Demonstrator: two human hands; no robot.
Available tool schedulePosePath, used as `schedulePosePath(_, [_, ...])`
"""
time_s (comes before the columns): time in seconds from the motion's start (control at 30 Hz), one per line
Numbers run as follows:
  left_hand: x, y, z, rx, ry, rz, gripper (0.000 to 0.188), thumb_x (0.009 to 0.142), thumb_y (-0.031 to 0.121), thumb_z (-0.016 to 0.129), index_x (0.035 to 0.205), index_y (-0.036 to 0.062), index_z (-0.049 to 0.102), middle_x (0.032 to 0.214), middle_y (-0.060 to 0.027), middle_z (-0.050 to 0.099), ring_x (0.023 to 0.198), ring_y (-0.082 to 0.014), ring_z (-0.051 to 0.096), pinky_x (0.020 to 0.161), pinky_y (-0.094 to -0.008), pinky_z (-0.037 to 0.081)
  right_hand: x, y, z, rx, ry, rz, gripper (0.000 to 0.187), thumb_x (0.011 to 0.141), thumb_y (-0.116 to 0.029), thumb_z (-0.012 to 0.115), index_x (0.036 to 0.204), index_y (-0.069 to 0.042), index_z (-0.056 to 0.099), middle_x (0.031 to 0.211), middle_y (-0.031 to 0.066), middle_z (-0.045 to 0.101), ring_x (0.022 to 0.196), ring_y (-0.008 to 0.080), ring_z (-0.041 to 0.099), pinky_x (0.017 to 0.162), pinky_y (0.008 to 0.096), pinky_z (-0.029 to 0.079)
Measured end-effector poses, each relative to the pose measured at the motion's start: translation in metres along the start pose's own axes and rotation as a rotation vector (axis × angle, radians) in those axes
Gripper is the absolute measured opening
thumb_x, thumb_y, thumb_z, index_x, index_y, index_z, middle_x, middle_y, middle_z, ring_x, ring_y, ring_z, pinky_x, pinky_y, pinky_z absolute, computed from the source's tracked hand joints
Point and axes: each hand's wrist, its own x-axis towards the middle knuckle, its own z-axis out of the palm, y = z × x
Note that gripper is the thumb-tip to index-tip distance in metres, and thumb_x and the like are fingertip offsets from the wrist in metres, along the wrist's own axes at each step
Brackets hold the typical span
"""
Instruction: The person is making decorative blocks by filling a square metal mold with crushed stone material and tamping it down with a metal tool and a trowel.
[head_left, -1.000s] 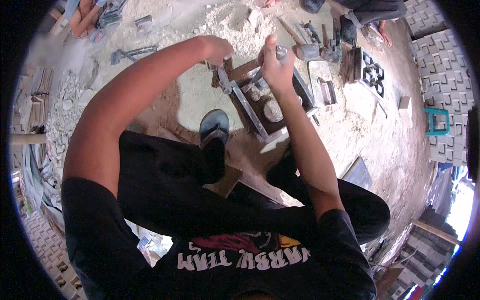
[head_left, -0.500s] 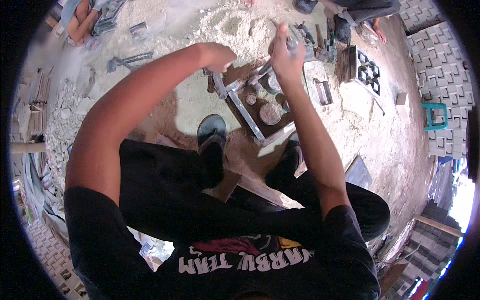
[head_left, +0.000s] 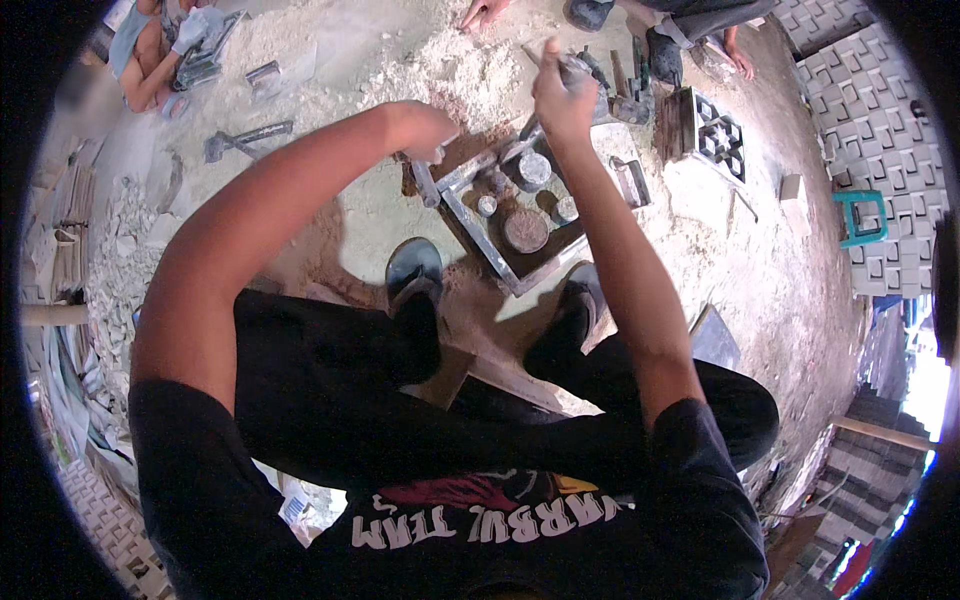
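Note:
A square metal mould frame (head_left: 478,238) lies on the floor beyond my feet. Inside it stand round pieces of several sizes: a wide brown-topped disc (head_left: 526,231), a grey cylinder (head_left: 533,171) and smaller ones. My left hand (head_left: 424,130) is curled at the frame's far left corner, right above a grey metal bar (head_left: 426,184); what its fingers enclose is hidden. Above the frame's far right side, my right hand (head_left: 566,103) is closed with its thumb pointing up. Something grey and rounded (head_left: 577,68) shows beside that thumb, too blurred to name.
Pale powder (head_left: 465,65) is heaped beyond the frame, where another person's hand (head_left: 485,12) reaches in. A hammer-like tool (head_left: 247,139) lies left. To the right are a small metal box (head_left: 630,183), a patterned block mould (head_left: 719,137) and a green stool (head_left: 861,218). Co-workers sit at both far sides.
The view has shifted slightly, and the grey cylinder shows more fully beside my right arm. A co-worker's hand has come further into view at the powder heap. Both my hands stay closed.

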Motion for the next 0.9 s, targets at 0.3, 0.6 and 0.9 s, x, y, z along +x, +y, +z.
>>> schedulePosePath(0.3, [-0.001,0.008,-0.007,-0.042,0.034,-0.002,0.028,0.076,0.022,0.064,0.098,0.0056,0.063,0.091,-0.0157,0.066,0.087,-0.0357,0.063,0.076,-0.0452,0.05,0.0,0.014,-0.017,0.087,0.137,-0.114,0.053,0.095,-0.044,0.05,0.057,-0.007,0.051,0.05,-0.0033,0.044,0.046,0.0074,0.041,0.044,0.0252,0.032])
schedulePosePath(0.6, [0.001,0.007,-0.001,-0.138,0.12,0.083,0.027,0.076,0.024,0.063,0.095,0.0057,0.064,0.091,-0.0165,0.066,0.087,-0.0356,0.064,0.076,-0.0454,0.05,-0.007,0.01,-0.03,0.091,0.053,-0.055,0.047,0.095,-0.042,0.051,0.063,-0.008,0.053,0.054,-0.0016,0.048,0.049,0.0071,0.042,0.045,0.0242,0.033])
schedulePosePath(0.9, [0.005,0.001,0.005,-0.071,0.068,0.034,0.025,0.077,0.025,0.064,0.096,0.0089,0.064,0.092,-0.0142,0.066,0.088,-0.0353,0.063,0.077,-0.0448,0.05,-0.026,0.046,-0.052,-0.171,-0.137,-0.413,0.027,0.096,-0.027,0.049,0.097,0.001,0.049,0.079,0.0217,0.058,0.075,0.0376,0.059,0.069,0.0412,0.045])
